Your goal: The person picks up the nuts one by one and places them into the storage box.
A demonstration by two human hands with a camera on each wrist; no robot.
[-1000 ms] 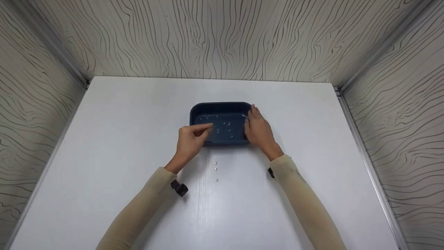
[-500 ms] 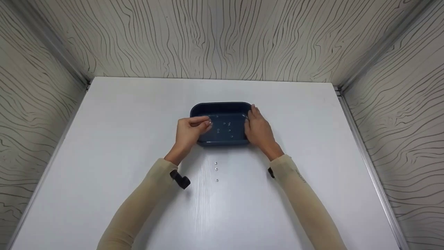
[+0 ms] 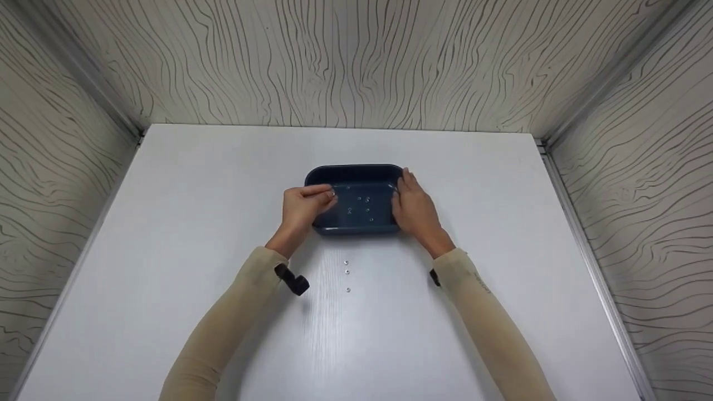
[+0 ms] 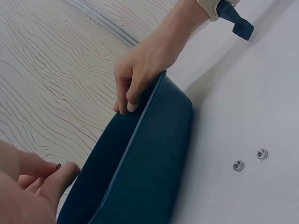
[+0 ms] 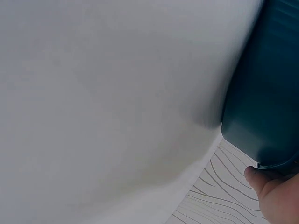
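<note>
A dark blue plastic tray (image 3: 356, 229) with raised walls stands on the white table. Over its left side, my left hand (image 3: 301, 211) pinches a small hex nut (image 4: 58, 165) between thumb and forefinger. My right hand (image 3: 416, 209) grips the tray's right wall, its thumb and fingers on either side of the rim. Several loose metal nuts (image 3: 367, 210) lie scattered on the tray floor, and my left hand hides part of that floor. In the right wrist view, one fingertip shows at the rim of the tray (image 5: 261, 107).
Three more nuts, among them a middle nut (image 3: 347, 272), lie in a rough line on the table (image 3: 250, 167) in front of the tray. Wood-grain patterned panels (image 3: 356, 67) enclose the table at the back and both sides.
My left hand has shifted slightly left and away from me over the tray, the nut showing between its fingertips. My right hand and the tray have stayed put.
</note>
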